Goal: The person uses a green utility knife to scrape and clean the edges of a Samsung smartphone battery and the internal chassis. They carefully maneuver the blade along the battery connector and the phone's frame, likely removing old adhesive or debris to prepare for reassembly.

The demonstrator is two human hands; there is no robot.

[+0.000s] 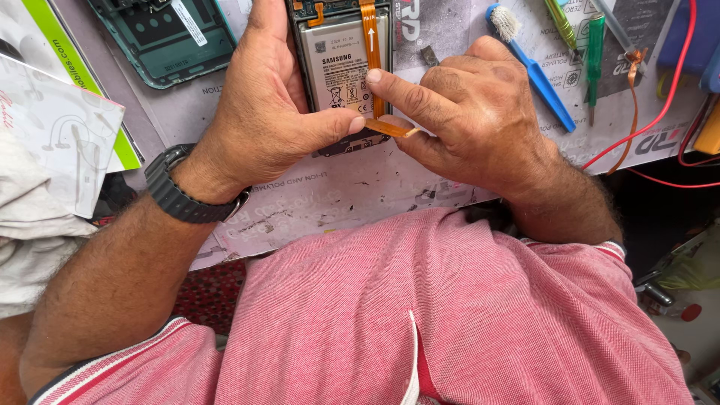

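At the table's (330, 199) left edge lies a detached green back cover (166, 41), moulded plastic, already off. Beside it, the left hand (262, 112) closes its grip round the opened phone (341, 71), its flat grey battery bared. The right hand (472, 112) pinches the thin orange ribbon cable's (390, 128) freed lower end; its upper run looks still seated.

opened phone (341, 71) on mat (352, 187), back cover (169, 37) left, brush (532, 67) right
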